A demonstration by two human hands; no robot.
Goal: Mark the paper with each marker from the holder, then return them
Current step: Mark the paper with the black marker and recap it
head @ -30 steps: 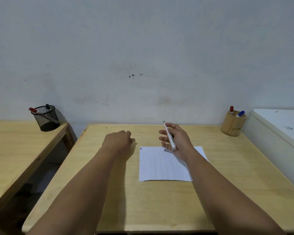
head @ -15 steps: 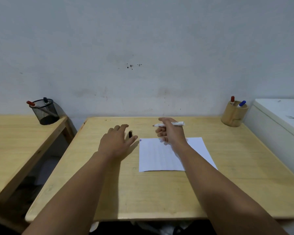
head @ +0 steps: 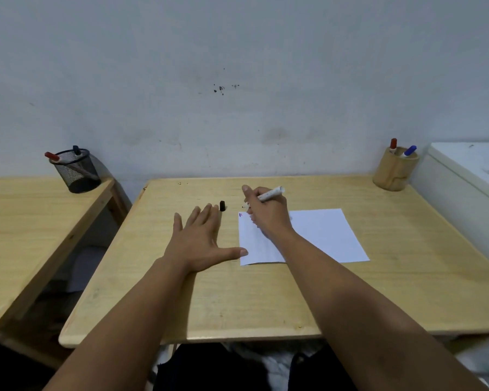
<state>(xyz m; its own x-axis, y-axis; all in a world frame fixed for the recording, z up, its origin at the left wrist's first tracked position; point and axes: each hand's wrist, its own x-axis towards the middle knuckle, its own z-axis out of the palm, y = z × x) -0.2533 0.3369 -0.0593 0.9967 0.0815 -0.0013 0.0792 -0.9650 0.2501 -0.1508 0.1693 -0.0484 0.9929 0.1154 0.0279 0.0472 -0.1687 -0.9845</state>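
Note:
A white sheet of paper (head: pixel 322 235) lies on the wooden desk (head: pixel 237 306), with small red and blue marks at its top left corner. My right hand (head: pixel 268 213) grips an uncapped white marker (head: pixel 271 193), tip pointing down-left near that corner. The marker's black cap (head: pixel 222 206) stands on the desk just left of the paper. My left hand (head: pixel 201 244) lies flat and open on the desk, its thumb touching the paper's left edge. A wooden holder (head: pixel 394 174) at the back right corner contains a red-capped marker (head: pixel 393 143) and a blue-capped marker (head: pixel 409 150).
A second wooden table (head: pixel 26 221) stands to the left, carrying a black mesh cup (head: pixel 75 172) with markers. A white cabinet (head: pixel 469 176) borders the desk on the right. A grey wall runs behind. Dark cloth lies below the desk's front edge.
My left hand opened, left the black cap on the desk and spread flat beside the paper. My right hand turned the marker and brought its tip down toward the paper's top left corner.

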